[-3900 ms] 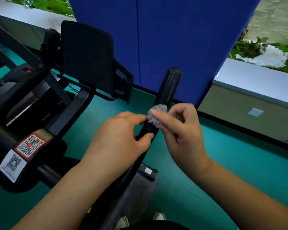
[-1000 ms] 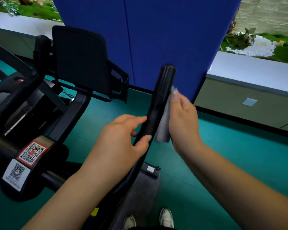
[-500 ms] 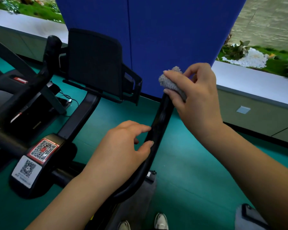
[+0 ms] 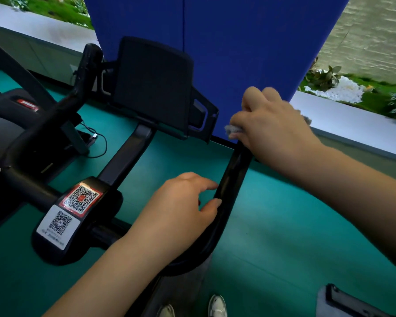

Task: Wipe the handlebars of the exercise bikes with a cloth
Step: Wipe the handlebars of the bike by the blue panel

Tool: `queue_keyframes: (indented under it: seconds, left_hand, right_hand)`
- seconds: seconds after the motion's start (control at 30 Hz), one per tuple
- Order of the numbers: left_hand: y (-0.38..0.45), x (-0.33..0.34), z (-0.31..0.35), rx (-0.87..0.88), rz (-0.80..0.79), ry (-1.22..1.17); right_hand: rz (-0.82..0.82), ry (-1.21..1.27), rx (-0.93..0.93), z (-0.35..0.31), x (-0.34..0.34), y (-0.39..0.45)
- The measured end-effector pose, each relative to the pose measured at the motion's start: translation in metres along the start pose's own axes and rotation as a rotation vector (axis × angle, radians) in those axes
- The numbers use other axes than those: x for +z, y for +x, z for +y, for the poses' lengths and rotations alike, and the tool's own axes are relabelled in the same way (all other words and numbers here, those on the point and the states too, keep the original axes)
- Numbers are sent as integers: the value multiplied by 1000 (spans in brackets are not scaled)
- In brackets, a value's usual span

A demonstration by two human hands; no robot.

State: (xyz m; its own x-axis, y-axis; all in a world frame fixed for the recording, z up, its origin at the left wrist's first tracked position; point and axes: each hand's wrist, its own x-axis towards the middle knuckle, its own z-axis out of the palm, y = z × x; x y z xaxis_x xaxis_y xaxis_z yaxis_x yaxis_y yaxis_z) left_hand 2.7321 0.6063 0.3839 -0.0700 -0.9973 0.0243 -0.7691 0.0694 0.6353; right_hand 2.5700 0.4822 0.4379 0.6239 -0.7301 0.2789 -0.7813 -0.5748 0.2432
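Note:
The black right handlebar [image 4: 229,186] of the exercise bike rises from the lower centre toward the blue panel. My right hand [image 4: 270,131] covers the bar's top end and grips a small grey cloth [image 4: 232,129] around it; only frayed bits of the cloth show at the hand's left and right edges. My left hand [image 4: 181,216] holds the lower curve of the same bar, thumb on the bar and fingers loosely curled round it. The left handlebar [image 4: 87,65] stands untouched at the upper left.
A black console screen [image 4: 153,85] sits between the bars, and two QR stickers [image 4: 71,211] mark the stem. A blue partition [image 4: 215,42] stands right behind. Another bike [image 4: 7,124] is at left, and a grey ledge [image 4: 352,124] runs at right. Teal floor lies below.
My right hand has slid with the cloth up the bar from its middle to its top end. The view has shifted right and down. The left hand has stayed on the lower bar.

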Motion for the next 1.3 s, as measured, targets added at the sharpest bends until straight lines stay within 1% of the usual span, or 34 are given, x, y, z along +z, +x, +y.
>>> queue_keyframes:
  seconds: [0.13,0.2,0.27,0.33,0.43,0.5,0.57,0.63,0.7,0.83,1.0,1.13,1.23,1.3]
  left_hand:
    - [2,-1,-2,18,-2,13]
    - [2,-1,-1,23,8,3]
    - [2,1,0,25,15,-1]
    - [2,2,1,31,17,5]
    - [3,1,1,36,3,18]
    - [3,0,0,32,-8,23]
    - [3,0,-1,24,-8,14]
    - [3,2,-1,17,0,0]
    - [2,4,-2,17,10,-4]
    - [2,6,-1,12,15,-3]
    - [-1,3,-1,6,-9,-3]
    - [-6,4,0,1,-7,-7]
    - [-8,4,-1,4,-10,-3]
    - [-9,3,-2,6,-7,1]
  right_hand:
    - [-9,-9,-145,12,-1,7]
    - [-68,4,-139,13,3,5]
    - [-93,-22,-135,9,7,0]
    - [-113,-45,-165,2,8,-6]
    - [-199,-57,-212,-6,6,-5]
    - [-201,-68,-224,-4,4,1]
    - [-158,-78,-197,0,5,4]
    - [-153,-101,-182,0,7,7]
    - [-202,-115,-211,-5,9,4]
    - [-279,-119,-336,-18,10,-3]
    - [-246,-129,-337,-9,13,14]
    - [-193,-122,-387,-21,14,1]
    - [-210,-78,-430,-20,9,2]
    - [-227,-79,-401,-14,8,12]
